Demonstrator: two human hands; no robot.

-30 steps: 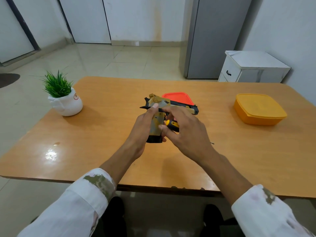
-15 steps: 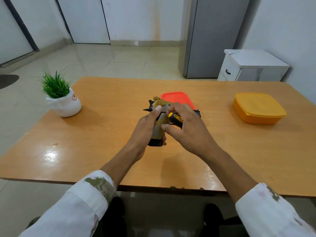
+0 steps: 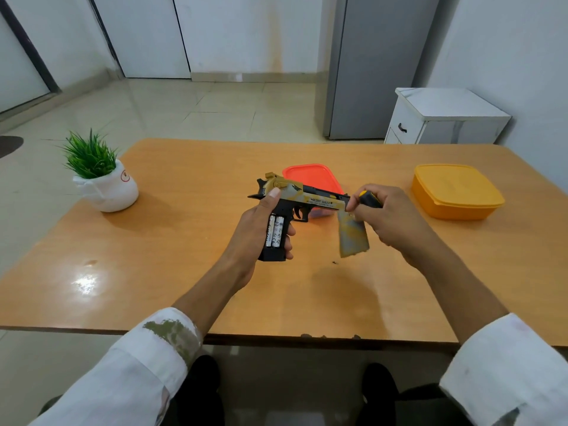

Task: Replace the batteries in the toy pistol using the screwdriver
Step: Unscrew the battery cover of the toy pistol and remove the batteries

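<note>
chg: grip cover point(image 3: 352, 238) now off pistol point(image 3: 307, 198), was on 0.5 s ago | L hand point(image 3: 255, 235) curled round grip, pistol above table point(image 3: 184, 241) centre | R hand point(image 3: 384, 216) at pistol's 3 o'clock pinches cover + screwdriver point(image 3: 370, 199) | batteries point(image 3: 274, 230) bared, prob pull old ones next

Home room: tiled floor point(image 3: 190, 109), fridge point(image 3: 378, 66), wooden table point(image 3: 190, 241), potted plant point(image 3: 98, 173).

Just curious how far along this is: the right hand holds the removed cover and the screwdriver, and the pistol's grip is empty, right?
Not empty: the head view shows two batteries in the grip of the toy pistol. The right hand does hold the cover and screwdriver.
</note>
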